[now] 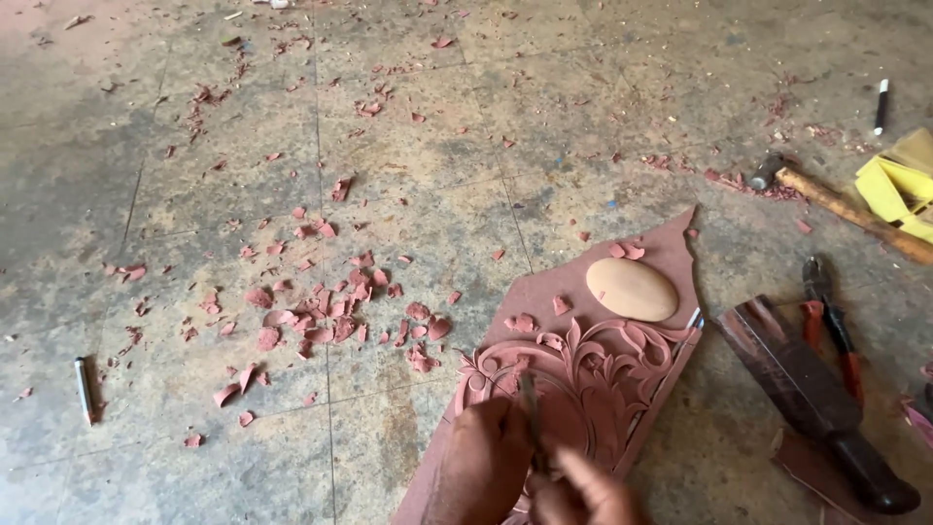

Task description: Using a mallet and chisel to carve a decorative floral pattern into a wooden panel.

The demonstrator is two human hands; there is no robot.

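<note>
both hands, left hand (483,467) and right hand (583,494), closed on one chisel (530,406) over one carved red panel (593,374) near right; one oval stone (632,289) on its far end, one mallet (814,399) right.

Oval stone (632,289) on carved panel (593,374)

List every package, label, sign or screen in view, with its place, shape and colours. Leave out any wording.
Yellow box: on the floor at the right edge, beside a wooden handle; angular, folded, bright yellow, cut off by the frame.
No labels, signs or screens show anywhere else on the floor.
</note>
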